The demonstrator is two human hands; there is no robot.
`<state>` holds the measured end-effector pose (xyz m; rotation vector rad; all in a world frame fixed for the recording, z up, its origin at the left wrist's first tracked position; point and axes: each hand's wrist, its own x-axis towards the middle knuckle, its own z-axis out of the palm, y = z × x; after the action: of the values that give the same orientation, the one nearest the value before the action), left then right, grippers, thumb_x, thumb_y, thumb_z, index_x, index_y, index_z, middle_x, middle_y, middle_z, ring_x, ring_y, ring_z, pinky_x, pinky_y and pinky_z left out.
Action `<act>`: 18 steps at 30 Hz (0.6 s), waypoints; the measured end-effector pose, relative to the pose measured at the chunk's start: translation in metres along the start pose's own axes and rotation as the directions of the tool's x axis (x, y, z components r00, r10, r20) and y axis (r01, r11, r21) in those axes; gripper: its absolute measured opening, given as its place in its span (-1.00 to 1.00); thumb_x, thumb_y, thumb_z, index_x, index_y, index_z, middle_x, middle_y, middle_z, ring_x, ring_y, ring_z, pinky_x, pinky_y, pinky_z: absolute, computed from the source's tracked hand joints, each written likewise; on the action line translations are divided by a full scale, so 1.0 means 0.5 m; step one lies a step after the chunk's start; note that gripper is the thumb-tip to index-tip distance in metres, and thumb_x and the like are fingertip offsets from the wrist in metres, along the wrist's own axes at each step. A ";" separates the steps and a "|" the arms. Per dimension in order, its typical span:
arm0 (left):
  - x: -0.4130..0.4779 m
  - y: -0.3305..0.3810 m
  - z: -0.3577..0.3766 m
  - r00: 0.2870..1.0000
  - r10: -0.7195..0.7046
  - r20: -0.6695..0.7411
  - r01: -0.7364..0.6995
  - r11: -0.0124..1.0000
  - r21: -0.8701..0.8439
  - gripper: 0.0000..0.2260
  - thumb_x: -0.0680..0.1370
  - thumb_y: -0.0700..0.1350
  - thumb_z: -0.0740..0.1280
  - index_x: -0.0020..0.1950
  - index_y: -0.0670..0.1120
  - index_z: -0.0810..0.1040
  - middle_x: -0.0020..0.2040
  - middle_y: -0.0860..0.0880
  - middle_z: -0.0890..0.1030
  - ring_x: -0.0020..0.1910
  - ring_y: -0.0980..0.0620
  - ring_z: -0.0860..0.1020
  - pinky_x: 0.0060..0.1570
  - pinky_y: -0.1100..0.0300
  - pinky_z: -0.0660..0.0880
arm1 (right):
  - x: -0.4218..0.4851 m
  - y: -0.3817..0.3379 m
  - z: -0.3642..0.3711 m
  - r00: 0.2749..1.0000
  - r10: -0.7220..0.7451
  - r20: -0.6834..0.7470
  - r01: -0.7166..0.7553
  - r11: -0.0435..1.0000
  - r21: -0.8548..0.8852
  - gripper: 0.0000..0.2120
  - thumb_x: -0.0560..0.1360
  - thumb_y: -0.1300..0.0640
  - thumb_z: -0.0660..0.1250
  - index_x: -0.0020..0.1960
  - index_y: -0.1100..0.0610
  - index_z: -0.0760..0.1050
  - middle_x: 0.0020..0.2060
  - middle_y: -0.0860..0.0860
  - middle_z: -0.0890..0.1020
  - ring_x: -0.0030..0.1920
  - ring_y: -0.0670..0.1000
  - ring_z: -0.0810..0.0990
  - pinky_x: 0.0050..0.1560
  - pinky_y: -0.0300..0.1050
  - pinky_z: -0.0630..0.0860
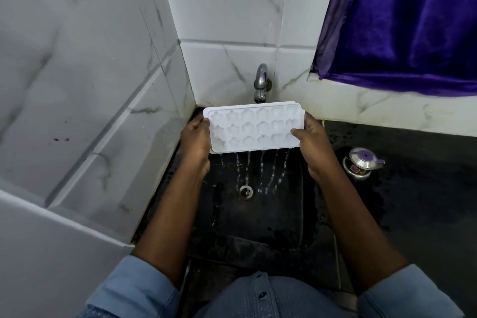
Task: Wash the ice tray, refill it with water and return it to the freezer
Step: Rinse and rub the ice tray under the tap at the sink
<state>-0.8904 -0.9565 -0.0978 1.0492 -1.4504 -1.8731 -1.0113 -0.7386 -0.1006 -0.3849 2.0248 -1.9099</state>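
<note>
Both hands, left hand (pixel 195 137) and right hand (pixel 313 142), tilt ice tray (pixel 253 126); water (pixel 260 170) seemingly spills.

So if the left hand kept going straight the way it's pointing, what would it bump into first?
The left hand points away from the person, toward the back wall. Probably it would meet those white tiles beside the tap first, though depth is hard to judge.

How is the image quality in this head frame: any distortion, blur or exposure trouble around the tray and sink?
Head view: wide-angle bending curves the wall tiles at the left edge; the white ice tray is nearly washed out, its star-shaped cells faint; the black sink is dark, with little detail beyond the drain; the falling water streams smear slightly; both hands, left and right, look sharp.
</note>
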 end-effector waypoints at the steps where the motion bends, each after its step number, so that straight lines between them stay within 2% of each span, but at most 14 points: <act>1: -0.002 0.000 -0.002 1.000 0.008 0.005 -0.008 1.000 0.009 -0.73 0.63 -0.12 0.30 0.23 0.01 0.74 0.12 -0.05 0.78 0.13 -0.15 0.74 0.16 -0.31 0.65 | -0.002 -0.001 0.000 1.000 0.000 0.002 0.000 1.000 -0.005 -0.49 0.58 0.35 0.22 0.42 -0.04 0.56 0.20 -0.07 0.73 0.22 -0.01 0.70 0.27 0.08 0.62; 5: -0.023 0.007 -0.003 0.998 0.058 -0.023 -0.057 0.998 0.039 -0.72 0.62 -0.14 0.29 0.23 0.02 0.74 0.10 0.00 0.78 0.14 -0.10 0.73 0.22 -0.19 0.66 | -0.006 -0.007 0.001 1.000 0.011 -0.012 -0.011 1.000 0.000 -0.52 0.56 0.34 0.27 0.39 -0.04 0.59 0.17 -0.06 0.74 0.19 0.00 0.71 0.29 0.16 0.62; 8: -0.043 0.020 0.004 0.996 0.092 0.006 -0.092 0.994 0.050 -0.64 0.56 -0.25 0.26 0.18 0.04 0.75 0.07 0.03 0.78 0.09 -0.07 0.74 0.10 -0.05 0.69 | -0.009 -0.012 0.002 1.000 0.016 -0.021 -0.016 1.000 -0.014 -0.53 0.54 0.31 0.29 0.38 -0.04 0.59 0.16 -0.07 0.74 0.18 0.00 0.71 0.29 0.19 0.62; 11: -0.059 0.033 0.012 0.992 0.121 0.029 -0.122 0.991 0.059 -0.56 0.49 -0.37 0.22 0.22 -0.05 0.72 0.05 0.02 0.77 0.00 0.02 0.71 -0.07 0.14 0.63 | -0.014 -0.018 -0.001 1.000 0.000 -0.023 -0.001 1.000 -0.024 -0.53 0.53 0.29 0.29 0.36 -0.05 0.59 0.16 -0.07 0.74 0.19 0.00 0.71 0.28 0.20 0.62; 14: -0.080 0.043 0.020 0.989 0.144 0.030 -0.146 0.987 0.070 -0.52 0.45 -0.46 0.17 0.18 -0.10 0.69 -0.04 0.03 0.73 -0.19 0.22 0.66 -0.25 0.33 0.56 | -0.018 -0.021 -0.002 1.000 -0.013 -0.020 0.013 1.000 -0.028 -0.55 0.54 0.32 0.29 0.35 -0.02 0.60 0.15 -0.07 0.74 0.18 0.00 0.71 0.29 0.20 0.62; 15: -0.088 0.045 0.023 0.988 0.150 0.023 -0.152 0.986 0.071 -0.52 0.45 -0.48 0.16 0.16 -0.09 0.68 -0.07 0.04 0.71 -0.24 0.25 0.64 -0.29 0.36 0.54 | -0.020 -0.022 -0.003 1.000 -0.020 -0.023 0.019 0.999 -0.039 -0.54 0.54 0.32 0.29 0.36 -0.02 0.59 0.16 -0.08 0.74 0.19 -0.01 0.71 0.30 0.20 0.61; 18: -0.103 0.047 0.027 0.986 0.167 0.018 -0.168 0.984 0.055 -0.51 0.44 -0.52 0.14 0.10 -0.08 0.67 -0.11 0.07 0.70 -0.23 0.21 0.64 -0.28 0.37 0.54 | -0.028 -0.023 -0.008 0.999 -0.040 -0.026 0.038 0.996 -0.075 -0.53 0.55 0.33 0.28 0.38 -0.01 0.58 0.16 -0.10 0.73 0.19 -0.05 0.70 0.32 0.18 0.60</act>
<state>-0.8743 -0.9145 -0.0608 0.9115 -1.5564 -1.7322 -1.0004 -0.7301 -0.0883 -0.4216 2.1264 -1.8761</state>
